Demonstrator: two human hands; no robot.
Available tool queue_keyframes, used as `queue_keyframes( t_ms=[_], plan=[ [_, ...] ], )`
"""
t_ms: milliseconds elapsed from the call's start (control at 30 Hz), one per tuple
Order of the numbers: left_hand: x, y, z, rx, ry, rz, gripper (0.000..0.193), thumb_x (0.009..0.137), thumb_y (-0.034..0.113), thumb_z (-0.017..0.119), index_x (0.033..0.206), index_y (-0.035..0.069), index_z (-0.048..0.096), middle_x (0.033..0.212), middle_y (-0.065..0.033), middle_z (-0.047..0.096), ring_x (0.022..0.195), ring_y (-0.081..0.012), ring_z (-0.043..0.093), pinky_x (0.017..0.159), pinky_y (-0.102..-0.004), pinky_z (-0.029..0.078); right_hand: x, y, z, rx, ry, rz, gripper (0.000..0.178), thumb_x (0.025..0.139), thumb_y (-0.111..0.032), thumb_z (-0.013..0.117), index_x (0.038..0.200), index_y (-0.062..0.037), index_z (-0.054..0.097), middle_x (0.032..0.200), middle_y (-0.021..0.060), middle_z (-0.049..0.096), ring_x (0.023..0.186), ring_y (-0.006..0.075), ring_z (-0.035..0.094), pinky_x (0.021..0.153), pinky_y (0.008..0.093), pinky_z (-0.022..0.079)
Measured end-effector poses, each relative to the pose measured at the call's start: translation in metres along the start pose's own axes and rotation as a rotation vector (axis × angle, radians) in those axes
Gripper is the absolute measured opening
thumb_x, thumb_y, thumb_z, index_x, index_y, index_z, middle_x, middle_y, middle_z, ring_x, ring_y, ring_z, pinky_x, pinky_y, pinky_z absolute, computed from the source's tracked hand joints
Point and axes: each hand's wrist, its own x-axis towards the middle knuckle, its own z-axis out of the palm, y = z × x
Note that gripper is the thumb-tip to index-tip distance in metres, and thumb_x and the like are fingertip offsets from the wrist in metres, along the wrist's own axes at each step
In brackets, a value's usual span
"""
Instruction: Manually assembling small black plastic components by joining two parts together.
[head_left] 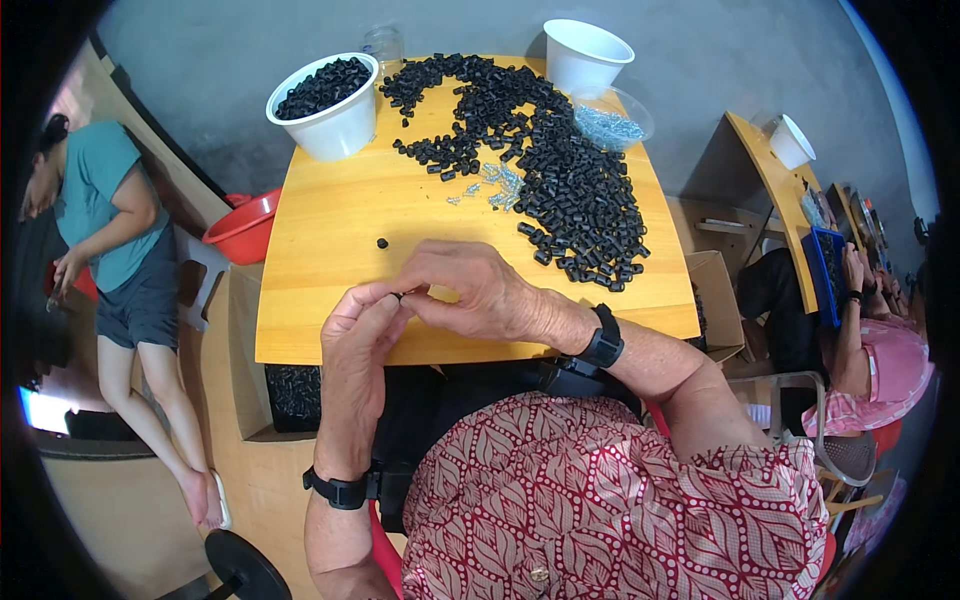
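Over the near edge of the table, my left hand (358, 325) is closed, with thumb and fingers pinching a small black plastic piece (399, 295). My right hand (478, 290) meets it there, its fingertips pressed together at the same spot; whatever they grip is too small and covered to make out. One loose black piece (382, 243) lies on the tabletop just beyond my hands. Farther off spreads a large heap of short black cylindrical plastic parts (575, 185). Small silvery screws (503, 183) lie in a little pile at the heap's left side.
A white tub (325, 130) of black parts stands at the yellow table's (330, 290) far left. Another white tub (588, 60) and a clear bowl of screws (610, 125) are far right. Cardboard boxes (715, 300) flank the table. Other people are on both sides.
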Motion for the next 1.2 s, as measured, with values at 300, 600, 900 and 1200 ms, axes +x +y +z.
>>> queue_keyframes(
  t_ms=[300,600,900,1200],
  plan=[
    [0.000,0.000,-0.001,-0.172,0.009,-0.017,0.013,0.098,0.013,0.063,0.110,0.009,0.064,0.103,-0.0014,0.069,0.095,-0.0114,0.065,0.093,-0.0284,0.048,-0.001,-0.006,0.004,-0.194,0.013,-0.086,0.024,0.080,-0.008,0.075,0.101,-0.0078,0.065,0.091,0.0081,0.065,0.085,0.0267,0.066,0.074,0.0370,0.052],
    [-0.002,0.002,-0.002,0.034,0.007,-0.040,0.016,0.098,0.014,0.065,0.111,0.005,0.070,0.102,-0.0010,0.070,0.094,-0.0077,0.064,0.086,-0.0230,0.049,-0.001,-0.007,0.003,-0.414,0.029,-0.238,0.028,0.074,-0.009,0.077,0.098,-0.0069,0.062,0.098,0.0065,0.064,0.091,0.0242,0.064,0.082,0.0379,0.050],
    [-0.001,0.005,-0.007,0.259,0.037,0.061,0.016,0.096,0.011,0.067,0.109,0.002,0.071,0.096,-0.0041,0.072,0.090,-0.0093,0.064,0.086,-0.0229,0.047,0.005,0.004,-0.011,-0.377,-0.062,-0.246,0.025,0.078,-0.010,0.075,0.100,-0.0080,0.064,0.100,0.0073,0.065,0.095,0.0273,0.065,0.083,0.0385,0.052],
    [0.005,-0.002,-0.013,0.173,0.033,0.081,0.016,0.097,0.022,0.068,0.104,0.007,0.070,0.092,-0.0019,0.072,0.086,-0.0072,0.062,0.083,-0.0229,0.048,0.045,0.074,-0.132,-0.693,-0.196,0.398,0.011,0.086,-0.011,0.061,0.085,-0.0064,0.071,0.077,0.0135,0.071,0.073,0.0317,0.069,0.069,0.0445,0.054]
  ],
)
